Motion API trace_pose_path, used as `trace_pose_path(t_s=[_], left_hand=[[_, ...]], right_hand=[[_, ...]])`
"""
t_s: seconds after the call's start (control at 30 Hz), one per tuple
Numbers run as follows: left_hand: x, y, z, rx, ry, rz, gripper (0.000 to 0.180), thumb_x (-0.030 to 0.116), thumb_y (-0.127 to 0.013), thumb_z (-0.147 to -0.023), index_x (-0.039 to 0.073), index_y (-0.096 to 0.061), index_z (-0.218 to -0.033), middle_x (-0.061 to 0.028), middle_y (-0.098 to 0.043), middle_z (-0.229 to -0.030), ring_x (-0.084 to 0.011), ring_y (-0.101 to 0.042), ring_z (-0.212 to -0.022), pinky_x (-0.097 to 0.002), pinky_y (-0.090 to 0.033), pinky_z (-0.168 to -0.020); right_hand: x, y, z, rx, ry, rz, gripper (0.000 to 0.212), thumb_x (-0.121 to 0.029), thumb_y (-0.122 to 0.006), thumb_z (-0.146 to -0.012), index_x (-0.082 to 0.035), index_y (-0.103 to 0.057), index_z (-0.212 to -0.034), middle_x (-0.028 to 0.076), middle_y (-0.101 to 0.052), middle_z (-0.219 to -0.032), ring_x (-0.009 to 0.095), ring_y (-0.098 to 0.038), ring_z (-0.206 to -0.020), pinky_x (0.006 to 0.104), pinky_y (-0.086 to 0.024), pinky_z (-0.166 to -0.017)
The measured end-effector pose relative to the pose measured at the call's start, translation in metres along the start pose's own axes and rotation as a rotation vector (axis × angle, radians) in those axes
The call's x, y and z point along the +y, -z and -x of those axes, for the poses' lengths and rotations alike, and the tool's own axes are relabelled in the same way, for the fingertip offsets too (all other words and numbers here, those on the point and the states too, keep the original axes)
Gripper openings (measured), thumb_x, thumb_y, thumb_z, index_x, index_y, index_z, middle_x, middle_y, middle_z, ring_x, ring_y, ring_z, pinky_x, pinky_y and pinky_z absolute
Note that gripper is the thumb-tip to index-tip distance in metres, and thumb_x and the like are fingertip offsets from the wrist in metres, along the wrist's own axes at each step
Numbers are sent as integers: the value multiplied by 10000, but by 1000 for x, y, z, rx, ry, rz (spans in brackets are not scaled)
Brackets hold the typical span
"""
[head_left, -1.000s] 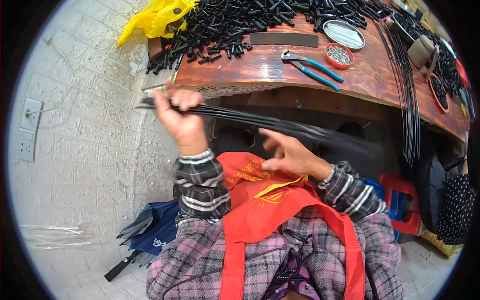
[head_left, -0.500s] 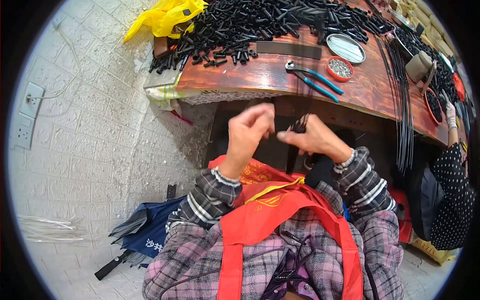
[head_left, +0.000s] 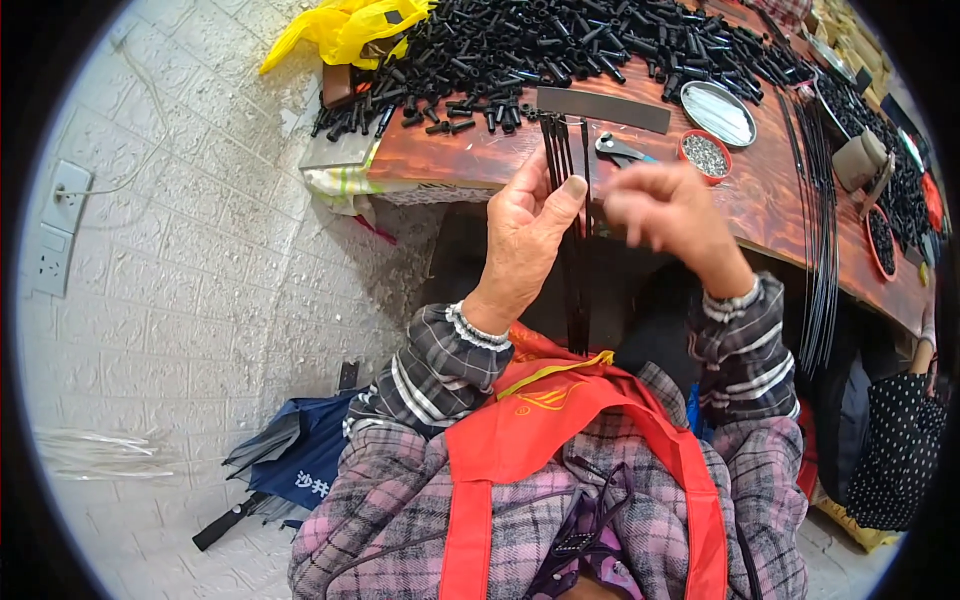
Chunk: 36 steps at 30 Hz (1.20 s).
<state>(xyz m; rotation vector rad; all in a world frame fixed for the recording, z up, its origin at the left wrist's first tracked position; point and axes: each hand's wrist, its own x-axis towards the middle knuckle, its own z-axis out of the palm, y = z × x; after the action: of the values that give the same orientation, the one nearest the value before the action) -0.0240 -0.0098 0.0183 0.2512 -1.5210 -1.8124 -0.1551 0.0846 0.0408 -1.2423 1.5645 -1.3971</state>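
In front of the table edge, my left hand (head_left: 525, 230) is closed round a bundle of thin black strands (head_left: 577, 290), its thumb pressed across them. Their upper ends fan out a little above the fingers, over the tabletop, and the lower ends hang down towards my red apron (head_left: 530, 430). My right hand (head_left: 680, 205) is raised just right of the bundle, apart from it. Motion smears its fingers, so whether they hold anything does not show. Behind that hand lie blue-handled pincers (head_left: 622, 150), mostly covered by it.
Black tubular parts (head_left: 520, 50) heap along the back of the wooden table (head_left: 460, 160). A flat dark bar (head_left: 603, 108), a red bowl of small metal pieces (head_left: 704, 156) and an oval dish of white strips (head_left: 718, 112) lie nearer. More black strands (head_left: 820, 250) overhang the right edge.
The left hand has risen and now grips the strands, which the right hand held before. The right hand has let go of them and moved up and right, covering the pincers.
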Motion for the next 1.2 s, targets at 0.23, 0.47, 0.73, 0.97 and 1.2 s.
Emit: trace_pose_path(t_s=[0.23, 0.47, 0.73, 0.97, 1.2], left_hand=[[3, -2, 2, -114, 98, 74, 394, 128, -513, -857, 2, -400, -1213, 20, -520, -916, -35, -470, -789, -175, -399, -692], [10, -2, 1, -196, 122, 66, 367, 262, -453, -890, 3, -457, -1151, -4, -540, -888, -58, -499, -787, -192, -419, -695], [24, 2, -10, -165, 160, -93, 663, 583, -233, -851, 10, -567, -881, -64, -582, -785, -123, -552, -686, -241, -454, -621], [35, 6, -20, -106, 191, -118, 638, 554, -269, -860, 11, -591, -764, -91, -588, -683, -147, -577, -594, -239, -460, -560], [47, 1, -25, -33, 184, -54, 435, 425, -443, -860, 19, -579, -783, -28, -566, -693, -75, -533, -611, -196, -429, -562]], right_hand=[[-22, 0, -25, 87, 156, -180, 216, -117, -616, -770, 36, -594, -921, 4, -552, -556, 15, -472, -430, 121, -301, -341], [-18, -2, -23, -50, 110, -397, 241, -116, -637, -754, 27, -578, -938, 3, -565, -637, 14, -477, -458, 122, -326, -376], [-27, -10, -22, -29, 91, -410, 162, -129, -648, -737, -8, -566, -806, -27, -519, -582, 1, -438, -436, 120, -303, -372], [-29, -17, -26, -74, 89, -366, 159, -132, -662, -722, -23, -553, -759, -28, -507, -546, 8, -423, -396, 127, -288, -349], [-28, -21, -26, -21, 206, -295, 157, -134, -673, -714, -31, -579, -785, -39, -517, -557, 5, -424, -396, 129, -287, -345]])
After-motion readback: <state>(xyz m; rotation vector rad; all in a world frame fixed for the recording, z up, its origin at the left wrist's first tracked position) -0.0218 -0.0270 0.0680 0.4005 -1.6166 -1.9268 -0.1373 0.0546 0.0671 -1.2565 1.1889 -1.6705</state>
